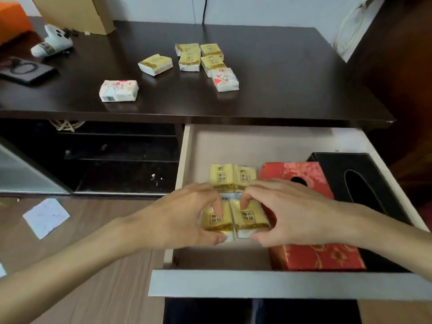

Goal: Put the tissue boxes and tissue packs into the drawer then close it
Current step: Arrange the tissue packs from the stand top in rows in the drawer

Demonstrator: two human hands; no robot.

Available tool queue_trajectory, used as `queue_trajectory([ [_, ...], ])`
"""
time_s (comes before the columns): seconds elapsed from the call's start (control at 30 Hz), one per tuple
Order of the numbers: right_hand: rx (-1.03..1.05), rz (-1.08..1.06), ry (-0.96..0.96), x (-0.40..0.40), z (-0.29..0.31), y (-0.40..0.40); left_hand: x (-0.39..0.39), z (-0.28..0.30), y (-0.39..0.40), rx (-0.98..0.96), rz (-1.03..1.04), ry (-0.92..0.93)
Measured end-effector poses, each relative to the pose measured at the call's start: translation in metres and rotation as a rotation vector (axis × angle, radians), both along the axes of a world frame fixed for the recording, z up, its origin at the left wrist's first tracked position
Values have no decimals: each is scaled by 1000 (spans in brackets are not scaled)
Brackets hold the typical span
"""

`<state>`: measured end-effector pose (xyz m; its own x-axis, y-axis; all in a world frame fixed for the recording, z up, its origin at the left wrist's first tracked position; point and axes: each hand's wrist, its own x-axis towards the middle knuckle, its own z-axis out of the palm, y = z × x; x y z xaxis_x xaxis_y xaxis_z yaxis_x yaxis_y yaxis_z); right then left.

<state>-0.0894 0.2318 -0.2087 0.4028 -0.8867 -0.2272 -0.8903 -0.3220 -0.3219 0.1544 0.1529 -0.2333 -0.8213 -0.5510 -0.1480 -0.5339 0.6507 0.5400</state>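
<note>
The white drawer [275, 285] stands pulled out below the dark tabletop [280, 73]. Inside it lie a red tissue box [313, 256] and, at its right, a black tissue box [364, 183]. Two yellow tissue packs [231, 176] rest side by side in the drawer's left half. In front of them, my left hand [184, 218] grips one yellow pack [214, 218] and my right hand [289, 211] grips another yellow pack [250, 217], the two pressed together. On the tabletop lie several more yellow packs [198, 57], one apart [155, 64], and two white packs with red prints [118, 90] [225, 79].
A white game controller [53, 40], a dark phone [25, 71], an orange box [11, 19] and a cardboard box [77, 12] sit at the back left. Open dark shelves [117, 157] lie left of the drawer. A paper slip [45, 217] is on the wooden floor.
</note>
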Motion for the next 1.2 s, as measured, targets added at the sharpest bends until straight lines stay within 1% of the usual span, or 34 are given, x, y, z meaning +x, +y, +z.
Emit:
queue_trajectory([
  [0.1,-33,25,57,2,-10,7,-2,-8,12,-20,-60,-32],
  [0.23,-1,76,151,6,-19,11,-2,-16,23,-68,-95,-33],
  [0.37,8,77,162,5,-21,12,-2,-21,28,-117,-106,-24],
  [0.53,-9,89,206,9,-19,12,-4,-21,29,-158,-119,-65],
  [0.67,-68,93,217,10,-17,17,-2,-16,30,-296,-177,-11],
  [0.73,-60,93,211,10,-16,20,-1,-15,28,-257,-182,-18],
  [0.83,-34,96,203,10,-17,20,-3,-19,26,-148,-181,-83],
  [0.9,-32,104,228,12,-19,17,-6,-22,26,-130,-186,-97],
  [1.07,-76,106,284,18,-25,12,-11,-30,25,-208,-184,-134],
  [1.2,-82,99,314,19,-27,12,-11,-34,24,-219,-178,-137],
])
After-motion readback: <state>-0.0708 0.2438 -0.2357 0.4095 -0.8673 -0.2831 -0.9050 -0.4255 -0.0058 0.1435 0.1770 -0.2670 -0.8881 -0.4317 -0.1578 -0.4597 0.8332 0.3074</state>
